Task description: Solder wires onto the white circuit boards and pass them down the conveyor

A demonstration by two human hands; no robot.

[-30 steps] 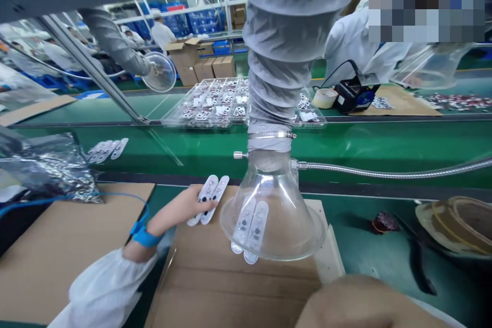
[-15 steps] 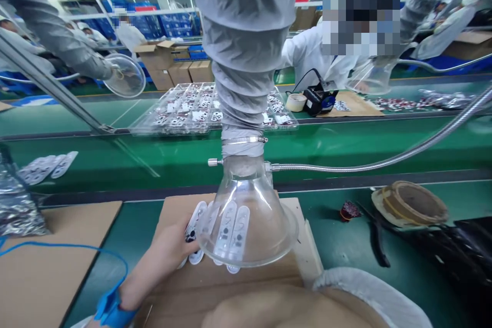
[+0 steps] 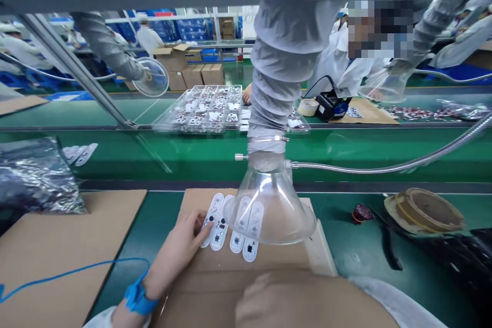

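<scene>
Several white oblong circuit boards lie side by side on a brown cardboard sheet [image 3: 215, 287]. My left hand [image 3: 186, 236], with a blue wrist strap [image 3: 140, 294], has thumb and curled fingers closed at the edge of the leftmost circuit board [image 3: 207, 233]. Another circuit board [image 3: 217, 238] lies right against that one. A further pair, including the rightmost circuit board [image 3: 250, 250], sits partly behind a clear funnel hood [image 3: 269, 215]. Low in front is my right hand [image 3: 265, 300], smeared by motion; its fingers and anything in them cannot be made out.
A grey duct hose [image 3: 286, 61] hangs above the hood. On the right are a tape roll [image 3: 426, 215] and a small dark red bundle [image 3: 362, 213]. A silver bag [image 3: 42, 179] lies left. Beyond stand compartment trays [image 3: 207, 107] and a co-worker in white [image 3: 330, 61].
The view has shifted, so the bench things appear farther right. My left hand sits at the left side of the boards, which now show more clearly. My right hand remains low and blurred.
</scene>
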